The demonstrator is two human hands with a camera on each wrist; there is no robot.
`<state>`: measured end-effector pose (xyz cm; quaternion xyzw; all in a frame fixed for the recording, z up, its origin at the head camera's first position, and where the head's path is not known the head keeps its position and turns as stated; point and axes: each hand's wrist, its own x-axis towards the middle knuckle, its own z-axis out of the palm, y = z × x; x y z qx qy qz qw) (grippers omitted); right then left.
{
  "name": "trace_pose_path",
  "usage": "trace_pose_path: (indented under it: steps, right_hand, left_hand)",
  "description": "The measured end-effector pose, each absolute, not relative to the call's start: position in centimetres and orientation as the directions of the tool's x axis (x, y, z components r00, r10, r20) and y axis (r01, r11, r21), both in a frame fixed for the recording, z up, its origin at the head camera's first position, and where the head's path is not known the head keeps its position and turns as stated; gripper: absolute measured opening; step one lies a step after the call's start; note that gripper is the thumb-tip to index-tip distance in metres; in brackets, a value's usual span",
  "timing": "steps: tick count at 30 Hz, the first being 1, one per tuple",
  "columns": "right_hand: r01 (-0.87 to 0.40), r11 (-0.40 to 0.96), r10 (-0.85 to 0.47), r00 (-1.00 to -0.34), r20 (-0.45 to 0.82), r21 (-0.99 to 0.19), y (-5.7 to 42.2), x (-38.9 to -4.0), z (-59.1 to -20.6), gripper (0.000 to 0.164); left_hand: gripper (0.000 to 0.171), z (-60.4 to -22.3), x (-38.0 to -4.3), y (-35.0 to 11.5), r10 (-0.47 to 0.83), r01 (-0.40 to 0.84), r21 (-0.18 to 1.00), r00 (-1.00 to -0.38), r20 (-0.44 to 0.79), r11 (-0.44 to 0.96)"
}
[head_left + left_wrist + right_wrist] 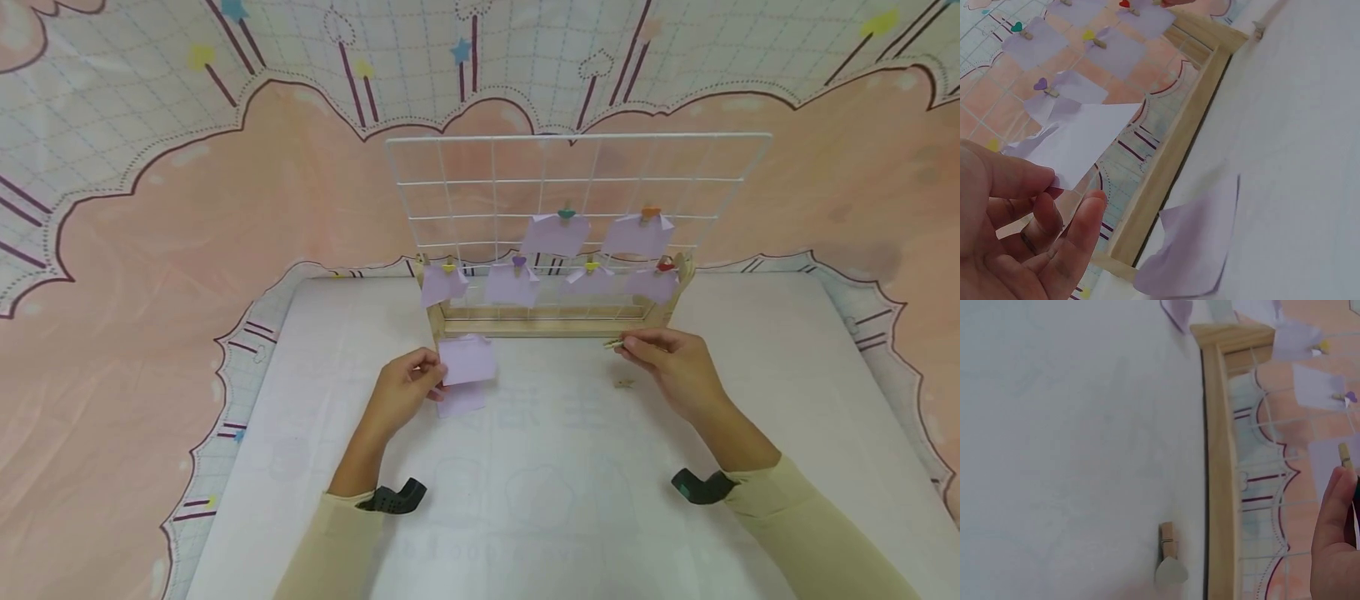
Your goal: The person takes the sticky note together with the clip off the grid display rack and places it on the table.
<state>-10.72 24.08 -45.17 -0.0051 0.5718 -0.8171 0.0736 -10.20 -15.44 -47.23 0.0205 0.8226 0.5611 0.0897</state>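
Observation:
My left hand pinches a pale purple paper note by its left edge, just in front of the stand's left end. In the left wrist view the held note is gripped at its corner between thumb and fingers. Another purple note lies on the table below it. My right hand holds a small wooden clothespin between thumb and fingertips, near the stand's right end. A second clothespin with a pale heart lies on the table under that hand.
A white wire grid stands in a wooden base at the table's back. Several purple notes hang on it from clothespins with coloured hearts. Patterned cloth covers the area behind the white tabletop.

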Motion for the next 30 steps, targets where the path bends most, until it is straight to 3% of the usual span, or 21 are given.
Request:
trace_pose_path:
  steps: [10,21,28,30]
  right_hand:
    - [0.183,-0.250,-0.108,-0.981,-0.160,-0.951,25.0,-10.0,-46.2,0.013]
    - [0.162,-0.162,-0.151,-0.979,-0.138,-0.973,26.1,-8.7,-47.4,0.018]
    - [0.176,0.123,-0.123,-0.974,-0.191,-0.977,26.8,-8.1,-47.9,0.039]
    - [0.181,0.139,-0.124,-0.972,-0.198,-0.974,27.0,-8.0,-48.1,0.039]
  left_hand:
    - [0.012,-48.9,-9.6,-16.1,0.092,-0.131,0.919,-0.980,-0.177,0.371]
    - [0.014,-50.1,-9.0,-16.4,0.067,-0.181,0.907,-0.973,-0.222,0.379]
    - [0.013,-50.8,-8.5,-16.5,0.057,-0.221,0.897,-0.963,-0.262,0.382]
    - [0.012,-51.0,-8.4,-16.5,0.059,-0.229,0.893,-0.961,-0.271,0.387]
